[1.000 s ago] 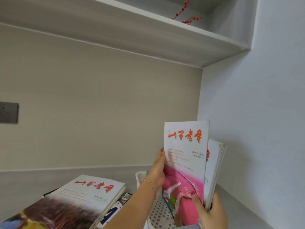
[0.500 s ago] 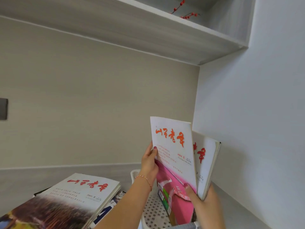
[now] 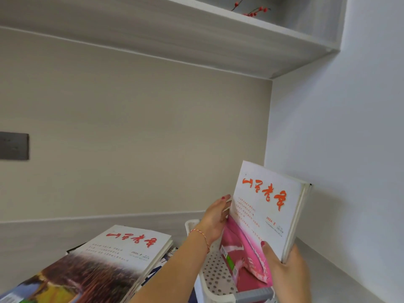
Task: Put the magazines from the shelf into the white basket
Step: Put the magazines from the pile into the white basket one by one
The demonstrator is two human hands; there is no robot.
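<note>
Upper shelf (image 3: 196,38) spans the top of the view, red berry sprigs (image 3: 251,9) lying on it; a dark wall plate (image 3: 13,146) sits at far left. Stack of magazines (image 3: 105,263) lies flat on the lower shelf surface (image 3: 54,235) at bottom left; top cover bears red brush-style characters and a date reading "2025 9". White basket (image 3: 209,278), perforated walls, stands just right of the stack; upright in it, the held magazines (image 3: 266,213), front cover white over pink, same red title, dated "2024 8", top leaning right. Half a second ago the rear copy fanned out to the right; the copies are now squared together. Right hand (image 3: 286,272) clasps the lower right edge, thumb on the cover; left hand (image 3: 215,217), red cord bracelet (image 3: 202,237) at the wrist, grips the left edge, fingers curled behind.
</note>
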